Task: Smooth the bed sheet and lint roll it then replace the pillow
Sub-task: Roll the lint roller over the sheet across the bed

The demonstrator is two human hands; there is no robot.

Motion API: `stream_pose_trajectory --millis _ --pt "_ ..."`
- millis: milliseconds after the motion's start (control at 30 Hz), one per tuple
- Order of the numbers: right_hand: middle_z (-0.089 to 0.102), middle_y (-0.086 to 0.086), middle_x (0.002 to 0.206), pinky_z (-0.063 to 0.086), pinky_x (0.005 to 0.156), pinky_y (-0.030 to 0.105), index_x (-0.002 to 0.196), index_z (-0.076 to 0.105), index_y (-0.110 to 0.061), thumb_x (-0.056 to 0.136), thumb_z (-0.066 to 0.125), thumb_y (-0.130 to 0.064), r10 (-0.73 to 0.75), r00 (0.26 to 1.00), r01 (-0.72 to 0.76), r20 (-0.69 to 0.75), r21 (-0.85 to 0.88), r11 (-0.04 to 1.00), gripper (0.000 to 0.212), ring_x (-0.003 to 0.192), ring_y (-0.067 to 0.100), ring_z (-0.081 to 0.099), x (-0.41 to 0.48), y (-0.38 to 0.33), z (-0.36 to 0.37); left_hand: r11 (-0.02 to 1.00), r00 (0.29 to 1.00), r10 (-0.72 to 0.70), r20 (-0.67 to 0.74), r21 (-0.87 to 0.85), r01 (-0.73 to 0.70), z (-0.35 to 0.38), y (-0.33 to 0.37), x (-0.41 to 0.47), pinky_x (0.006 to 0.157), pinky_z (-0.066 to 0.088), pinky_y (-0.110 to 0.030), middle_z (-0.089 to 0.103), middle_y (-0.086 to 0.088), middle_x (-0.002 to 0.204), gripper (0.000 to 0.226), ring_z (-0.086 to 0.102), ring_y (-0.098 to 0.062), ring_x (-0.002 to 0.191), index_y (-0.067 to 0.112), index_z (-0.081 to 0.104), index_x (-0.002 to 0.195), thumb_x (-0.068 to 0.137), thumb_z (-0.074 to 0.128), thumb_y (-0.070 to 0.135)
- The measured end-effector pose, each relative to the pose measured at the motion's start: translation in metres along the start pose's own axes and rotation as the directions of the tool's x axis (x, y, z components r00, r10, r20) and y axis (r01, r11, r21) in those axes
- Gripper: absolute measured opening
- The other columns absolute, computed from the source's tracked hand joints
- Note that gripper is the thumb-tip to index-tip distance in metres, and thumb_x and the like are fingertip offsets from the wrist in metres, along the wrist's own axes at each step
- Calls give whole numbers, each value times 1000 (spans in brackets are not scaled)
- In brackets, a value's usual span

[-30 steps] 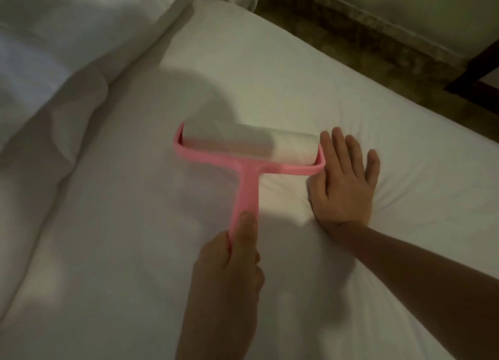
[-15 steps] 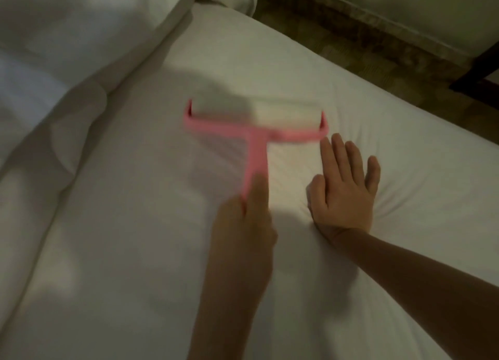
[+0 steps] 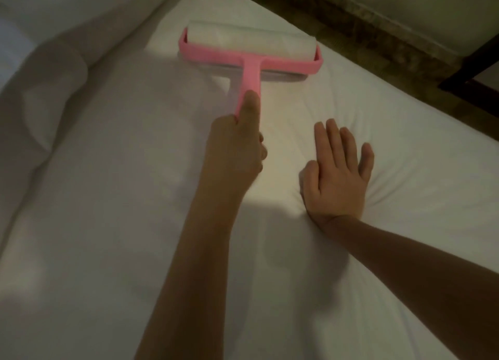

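Near bed sheet's (image 3: 135,224) far edge: left hand (image 3: 235,149) grips pink lint roller (image 3: 251,52), right hand (image 3: 337,176) presses flat, fingers straight. Rolling looks underway; pillow pending.

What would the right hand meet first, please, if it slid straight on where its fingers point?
Only bare bed sheet at first. Then the right hand, on its thumb side, would likely brush the lint roller at its right end, though it may narrowly miss.

Left hand (image 3: 234,150) curled round lint roller handle (image 3: 251,76); right hand (image 3: 337,176) flat, palm down.
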State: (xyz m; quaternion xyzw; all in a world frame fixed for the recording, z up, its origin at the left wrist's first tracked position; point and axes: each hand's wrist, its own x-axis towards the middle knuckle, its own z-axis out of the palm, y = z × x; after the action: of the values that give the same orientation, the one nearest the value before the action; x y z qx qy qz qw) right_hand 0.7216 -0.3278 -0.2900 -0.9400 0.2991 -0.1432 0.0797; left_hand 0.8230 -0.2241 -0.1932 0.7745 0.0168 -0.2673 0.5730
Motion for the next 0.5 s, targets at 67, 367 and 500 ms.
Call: stream_pose_trajectory --millis 67,367,500 --pt "31 8 153 -4 113 32 148 31 -14 91 21 -33 -3 1000 3 1 8 1000 61 141 27 26 0 0 0 999 1000 16 -9 49 -16 -10 -22 -24 38 26 -20 39 0 40 58 32 -11 29 16 42 49 91 39 56" --pt "18 1 158 -11 112 28 151 21 -22 91 13 -37 -1 997 0 76 14 1000 62 146 19 10 1 1 -8 990 997 -14 -74 137 24 -25 -69 -98 56 36 -38 48 -3 43 69 46 -33 48 15 57 49 78 37 75" --pt "13 -3 159 -10 115 34 152 17 -25 90 11 -35 8 995 -9 102 14 1000 64 147 15 6 0 -1 -12 983 989 113 -97 156 -97 -23 -34 -44 63 48 -37 61 -27 83 63 62 -42 82 -3 61 92 99 26 49"
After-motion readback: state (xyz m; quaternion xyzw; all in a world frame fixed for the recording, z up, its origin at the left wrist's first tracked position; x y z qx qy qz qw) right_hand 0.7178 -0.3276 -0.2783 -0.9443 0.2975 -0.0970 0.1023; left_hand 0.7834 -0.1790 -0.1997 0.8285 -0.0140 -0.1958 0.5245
